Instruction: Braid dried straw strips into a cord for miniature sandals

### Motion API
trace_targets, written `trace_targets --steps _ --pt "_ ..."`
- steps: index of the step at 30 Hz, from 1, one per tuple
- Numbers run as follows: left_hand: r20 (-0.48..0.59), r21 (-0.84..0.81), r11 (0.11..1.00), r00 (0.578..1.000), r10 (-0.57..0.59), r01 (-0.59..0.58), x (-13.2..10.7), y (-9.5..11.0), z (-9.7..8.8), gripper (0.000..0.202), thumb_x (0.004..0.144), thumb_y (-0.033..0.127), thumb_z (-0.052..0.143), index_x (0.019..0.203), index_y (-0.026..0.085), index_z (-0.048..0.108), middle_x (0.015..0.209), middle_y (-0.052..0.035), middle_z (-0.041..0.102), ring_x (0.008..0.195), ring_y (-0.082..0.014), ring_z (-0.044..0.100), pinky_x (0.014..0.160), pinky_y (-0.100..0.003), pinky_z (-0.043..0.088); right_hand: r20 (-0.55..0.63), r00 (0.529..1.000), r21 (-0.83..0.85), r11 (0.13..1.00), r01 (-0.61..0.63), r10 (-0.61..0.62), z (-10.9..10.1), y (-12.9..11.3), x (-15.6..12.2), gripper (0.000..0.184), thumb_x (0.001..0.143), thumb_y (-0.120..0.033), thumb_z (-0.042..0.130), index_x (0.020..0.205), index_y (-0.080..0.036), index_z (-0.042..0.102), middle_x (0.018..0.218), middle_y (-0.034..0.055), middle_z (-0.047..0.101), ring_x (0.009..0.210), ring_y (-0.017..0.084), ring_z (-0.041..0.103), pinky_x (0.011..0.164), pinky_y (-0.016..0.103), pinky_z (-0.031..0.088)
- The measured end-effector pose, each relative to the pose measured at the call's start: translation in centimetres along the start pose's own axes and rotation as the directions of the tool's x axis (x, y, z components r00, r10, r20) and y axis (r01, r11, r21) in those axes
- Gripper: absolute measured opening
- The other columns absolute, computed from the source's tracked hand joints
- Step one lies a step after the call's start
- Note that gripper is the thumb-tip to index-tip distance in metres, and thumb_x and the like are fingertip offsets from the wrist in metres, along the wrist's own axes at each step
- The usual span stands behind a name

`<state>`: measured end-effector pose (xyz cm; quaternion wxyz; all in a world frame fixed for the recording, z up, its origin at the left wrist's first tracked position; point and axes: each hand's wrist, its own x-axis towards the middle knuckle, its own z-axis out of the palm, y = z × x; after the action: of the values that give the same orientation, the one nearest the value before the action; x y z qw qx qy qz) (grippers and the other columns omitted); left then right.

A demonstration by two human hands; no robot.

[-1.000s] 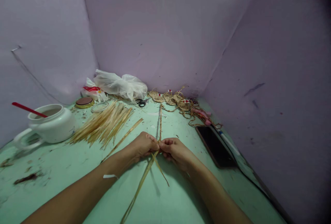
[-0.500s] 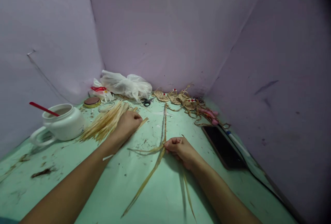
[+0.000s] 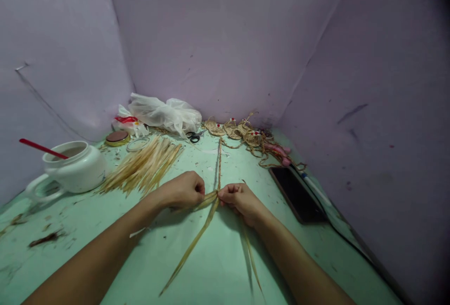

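Note:
A thin braid (image 3: 220, 164) of dried plant fibre runs straight toward me over the green tabletop, its far end near the woven pieces. My right hand (image 3: 242, 202) pinches the braid's near end between thumb and fingertips. Loose fibre strands (image 3: 192, 252) fan out from that point, some toward me and some to the left. Just left of the pinch, my left hand (image 3: 187, 189) is closed on a fibre strip (image 3: 210, 197) that meets the braid's end. Its fingertips are partly hidden. Behind the left hand lies a bundle of pale fibre strips (image 3: 146, 164).
A white mug (image 3: 79, 173) with a red stick (image 3: 42, 148) stands at left. Along the back are a plastic bag (image 3: 165, 112), scissors (image 3: 194, 137) and several round woven pieces (image 3: 232, 130). A phone (image 3: 297, 197) and a cable (image 3: 358, 248) lie at right.
My left hand has come from the fibre bundle toward me and right, bringing a strip to the braid's end. My right hand keeps its pinch. The view has shifted slightly.

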<state>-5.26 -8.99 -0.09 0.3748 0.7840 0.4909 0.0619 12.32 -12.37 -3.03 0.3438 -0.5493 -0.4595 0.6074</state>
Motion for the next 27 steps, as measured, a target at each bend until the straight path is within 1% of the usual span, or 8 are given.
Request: trace_targets --steps 3,6,8,11,14,20,24,27 --pt "0.092 -0.155 0.988 0.996 0.023 -0.009 0.0 0.7 0.8 0.022 0.056 0.028 0.051 0.064 0.011 0.062 0.048 0.0034 0.044 0.044 -0.0067 0.033 0.043 -0.019 0.023 -0.001 1.0 0.004 1.0 0.003 -0.003 0.0 -0.1 0.0 0.013 0.059 -0.02 0.057 0.051 -0.013 0.05 0.04 -0.0054 0.043 0.035 0.002 0.023 0.04 0.022 0.011" --pt "0.091 -0.315 0.947 0.995 -0.042 0.069 0.4 0.9 1.6 0.027 0.06 0.037 0.052 0.061 0.011 0.059 0.043 0.0049 0.035 0.041 -0.0056 0.024 0.041 -0.02 0.017 0.005 1.0 0.004 1.0 -0.006 0.006 0.0 -0.2 -0.1 0.012 0.059 -0.019 0.056 0.05 -0.013 0.05 0.038 -0.006 0.041 0.035 0.002 0.022 0.04 0.022 0.011" --pt "0.089 -0.386 0.917 0.993 -0.073 0.102 0.5 0.7 1.9 0.031 0.061 0.041 0.052 0.06 0.011 0.057 0.041 0.0055 0.032 0.04 -0.0052 0.021 0.04 -0.021 0.014 0.004 1.0 0.004 1.0 -0.011 0.011 0.0 -0.2 -0.1 0.012 0.059 -0.019 0.056 0.05 -0.013 0.05 0.037 -0.0064 0.04 0.034 0.002 0.021 0.04 0.022 0.01" --pt "0.114 -0.377 0.921 0.992 -0.057 0.096 0.6 0.0 1.7 0.033 0.061 0.044 0.054 0.057 0.011 0.056 0.04 0.0056 0.031 0.038 -0.0047 0.02 0.039 -0.021 0.012 -0.007 1.0 -0.012 1.0 -0.019 0.019 0.0 -0.3 -0.2 0.014 0.06 -0.022 0.056 0.051 -0.013 0.05 0.037 -0.0065 0.039 0.033 0.002 0.02 0.039 0.022 0.009" --pt "0.153 -0.325 0.939 0.986 -0.064 0.111 0.4 -0.4 1.2 0.029 0.059 0.041 0.056 0.052 0.013 0.051 0.038 0.0057 0.029 0.036 -0.0047 0.021 0.038 -0.021 0.012 -0.004 1.0 -0.026 0.999 -0.026 0.026 0.1 -0.4 -0.3 0.017 0.061 -0.024 0.057 0.049 -0.014 0.05 0.036 -0.0068 0.037 0.033 0.003 0.02 0.039 0.023 0.009" --pt "0.177 -0.316 0.928 0.973 -0.146 0.197 -0.1 0.8 1.2 0.026 0.059 0.035 0.054 0.044 0.017 0.042 0.033 0.0061 0.026 0.031 -0.0049 0.019 0.035 -0.022 0.011 0.009 1.0 -0.005 1.0 -0.023 0.023 0.2 -0.6 -0.3 0.017 0.061 -0.022 0.057 0.048 -0.014 0.05 0.034 -0.0076 0.033 0.035 0.003 0.02 0.04 0.022 0.012" --pt "0.176 -0.333 0.926 0.977 -0.122 0.176 0.0 0.7 1.2 0.024 0.055 0.03 0.057 0.042 0.015 0.043 0.034 0.0061 0.028 0.033 -0.0043 0.021 0.036 -0.021 0.012 -0.008 0.999 -0.023 0.999 -0.032 0.032 0.2 -0.6 -0.3 0.018 0.062 -0.023 0.056 0.048 -0.014 0.051 0.033 -0.0076 0.031 0.035 0.003 0.019 0.04 0.022 0.011" --pt "0.193 -0.397 0.899 0.975 -0.115 0.184 0.1 0.4 1.1 0.024 0.053 0.03 0.059 0.042 0.015 0.045 0.033 0.0064 0.029 0.032 -0.0039 0.021 0.036 -0.021 0.013 -0.018 0.999 -0.021 0.999 -0.045 0.045 0.2 -0.7 -0.4 0.017 0.061 -0.022 0.056 0.047 -0.013 0.051 0.033 -0.0075 0.032 0.035 0.003 0.019 0.04 0.022 0.012"
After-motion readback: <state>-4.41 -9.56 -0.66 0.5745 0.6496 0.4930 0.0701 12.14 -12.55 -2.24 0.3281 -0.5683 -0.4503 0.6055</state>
